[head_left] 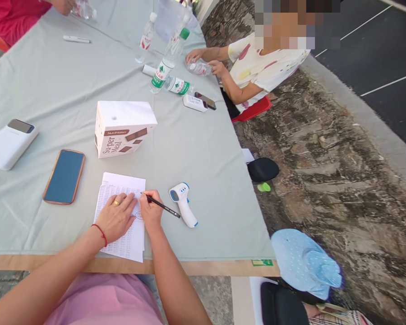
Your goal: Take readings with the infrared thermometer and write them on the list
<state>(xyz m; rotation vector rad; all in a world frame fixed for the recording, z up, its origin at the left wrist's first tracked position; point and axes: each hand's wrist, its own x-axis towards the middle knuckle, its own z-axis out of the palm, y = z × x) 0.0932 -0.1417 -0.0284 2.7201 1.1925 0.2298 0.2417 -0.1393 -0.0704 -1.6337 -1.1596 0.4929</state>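
My left hand (117,215) lies flat across a stack of written-on paper sheets (126,246), fingers stretched out. A gold ring and a red string bracelet are on it. At the right edge of the paper, my right hand (150,210) grips a black pencil or pen (167,209), whose upper end points to the lower right; its tip is close to the sheet. Beside that hand rests a white and blue infrared thermometer (183,205). A phone in an orange-brown case (64,177) lies left of the paper, and a white box marked Super Meal (123,128) stands beyond it.
A white power bank (11,144) lies at far left. Several water bottles (167,61) stand or lie at the back, near a white device (195,103) and a marker (77,39). Another person's hands hold a bottle (199,67) at the right edge. A blue cap (304,262) is beyond the near-right corner.
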